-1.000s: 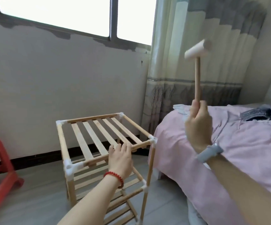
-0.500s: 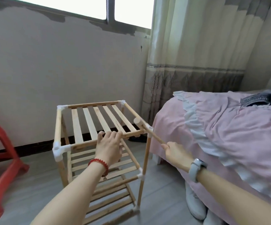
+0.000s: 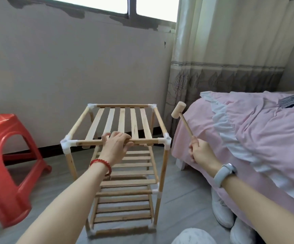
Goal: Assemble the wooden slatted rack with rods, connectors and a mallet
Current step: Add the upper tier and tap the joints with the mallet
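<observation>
Wooden rack [image 3: 125,155] looks basically built; your left hand [image 3: 115,148] grips the front rod [image 3: 90,142], right hand [image 3: 201,153] clutches the mallet [image 3: 181,115], probably just corner taps left.

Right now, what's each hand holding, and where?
Right hand grips the mallet at its handle's end; left hand grips the rack's front top rod mid-span.
</observation>
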The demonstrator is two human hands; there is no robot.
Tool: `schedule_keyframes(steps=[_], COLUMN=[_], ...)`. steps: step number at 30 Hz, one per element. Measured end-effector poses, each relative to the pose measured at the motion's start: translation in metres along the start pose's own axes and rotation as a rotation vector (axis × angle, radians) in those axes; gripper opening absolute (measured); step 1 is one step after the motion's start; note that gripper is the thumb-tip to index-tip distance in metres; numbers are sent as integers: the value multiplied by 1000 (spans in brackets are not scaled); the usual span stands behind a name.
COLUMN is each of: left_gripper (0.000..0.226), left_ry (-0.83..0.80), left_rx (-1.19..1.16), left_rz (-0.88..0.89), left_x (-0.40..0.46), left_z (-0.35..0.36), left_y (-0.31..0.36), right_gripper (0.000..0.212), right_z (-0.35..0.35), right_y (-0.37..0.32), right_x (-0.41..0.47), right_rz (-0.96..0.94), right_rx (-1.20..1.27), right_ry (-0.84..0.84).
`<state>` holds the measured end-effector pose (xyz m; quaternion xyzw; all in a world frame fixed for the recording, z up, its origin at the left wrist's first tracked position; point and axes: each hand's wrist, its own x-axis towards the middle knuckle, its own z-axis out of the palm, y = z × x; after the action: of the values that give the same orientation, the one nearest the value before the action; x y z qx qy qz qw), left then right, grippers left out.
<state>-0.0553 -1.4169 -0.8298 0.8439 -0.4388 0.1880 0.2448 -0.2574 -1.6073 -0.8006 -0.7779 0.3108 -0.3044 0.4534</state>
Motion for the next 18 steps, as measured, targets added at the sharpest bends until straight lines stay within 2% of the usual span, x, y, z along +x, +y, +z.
schedule_keyframes(steps=[4, 7, 9, 11, 13, 14, 16, 18], left_gripper=[19, 28, 40, 53, 67, 72, 73, 49], left_ry=[146, 228, 335, 472, 542, 523, 363, 171], left_rx=[-83, -87, -83, -132, -230, -311, -497, -660], left_rz=[-65, -90, -121, -280, -547, -690, -903, -959], left_x=[-25, -41, -49, -59, -71, -76, -89, -97], left_z=[4, 11, 12, 5, -8, -11, -13, -7], left_y=[-20, -21, -27, -43, -67, -75, -100, -124], right_gripper=[39, 33, 29, 31, 35, 35, 35, 33], right_z=[28, 58, 81, 109, 142, 152, 178, 200], right_y=[1, -7, -18, -35, -60, -69, -84, -86], right_x=[-10, -14, -17, -20, -23, -23, -23, -22], right_rz=[-4, -150, -328, -512, -587, -603, -629, -618], right_rx=[-2, -117, -210, -354, -501, -554, -610, -635], right_ry=[-53, -50, 25, 98, 22, -49, -186, -275])
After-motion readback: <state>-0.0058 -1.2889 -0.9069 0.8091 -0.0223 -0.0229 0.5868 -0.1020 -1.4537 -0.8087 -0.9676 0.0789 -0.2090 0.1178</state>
